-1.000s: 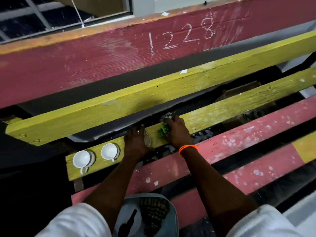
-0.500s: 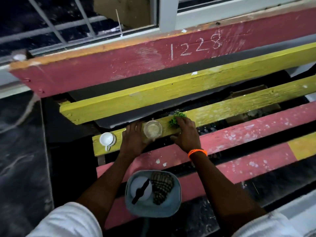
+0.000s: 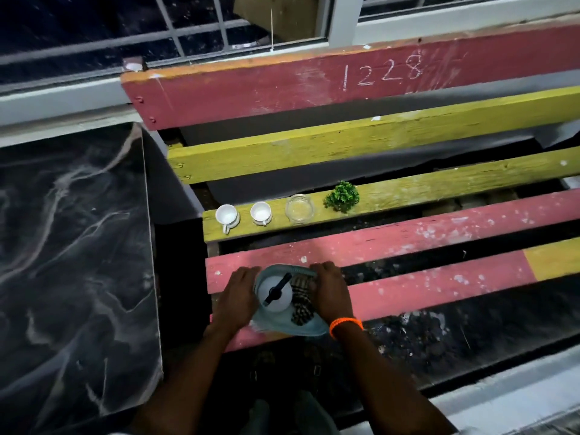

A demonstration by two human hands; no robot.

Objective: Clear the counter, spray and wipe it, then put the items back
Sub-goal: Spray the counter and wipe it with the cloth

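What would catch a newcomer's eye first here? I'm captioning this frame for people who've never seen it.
Both hands, left hand and right hand, flank a pale blue tub holding a white spray bottle and checked cloth. Beyond, two white cups, a glass jar and a small green plant line a yellow slat.

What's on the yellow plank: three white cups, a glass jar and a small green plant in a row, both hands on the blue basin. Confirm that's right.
Not quite. The head view shows two white cups, not three, on the yellow plank. The rest holds: glass jar, then small green plant, with the left hand and right hand on the blue basin.
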